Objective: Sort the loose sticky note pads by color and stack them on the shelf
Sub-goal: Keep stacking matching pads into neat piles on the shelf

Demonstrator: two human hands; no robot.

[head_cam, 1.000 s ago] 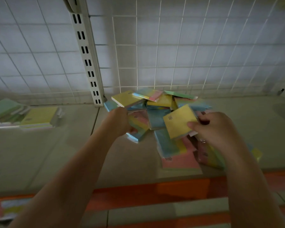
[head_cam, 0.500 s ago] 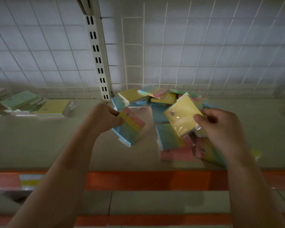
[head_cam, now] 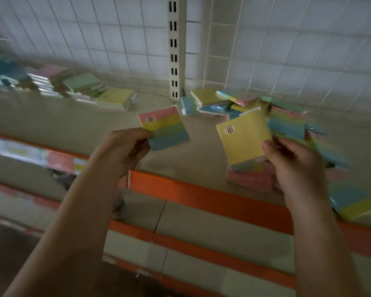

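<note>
Between the thumb and curled fingers of the left hand point(head_cam: 124, 146) a striped pad point(head_cam: 164, 127) was pinched by its lower left corner, pink band uppermost, blue band lowest, its long side tilted up and away from the knuckles. Up and to the left of those fingers, well apart, lay the sorted stacks point(head_cam: 77, 88) on the shelf point(head_cam: 51, 123), with a yellow stack point(head_cam: 116, 98) nearest and green and pink ones beyond it; blur hid the farthest. The left hand was the nearer one to them, so the striped pad looked likely to travel that way, though no striped stack could be made out.

The right hand point(head_cam: 296, 163) pinched a plain yellow pad point(head_cam: 243, 139) by its right edge, thumb on top, the pad standing tilted just left of the fingertips. Behind and to the right of those fingers sat the loose heap point(head_cam: 240, 101) of mixed pads, some blurred, spilling toward the orange shelf edge point(head_cam: 201, 196).
</note>
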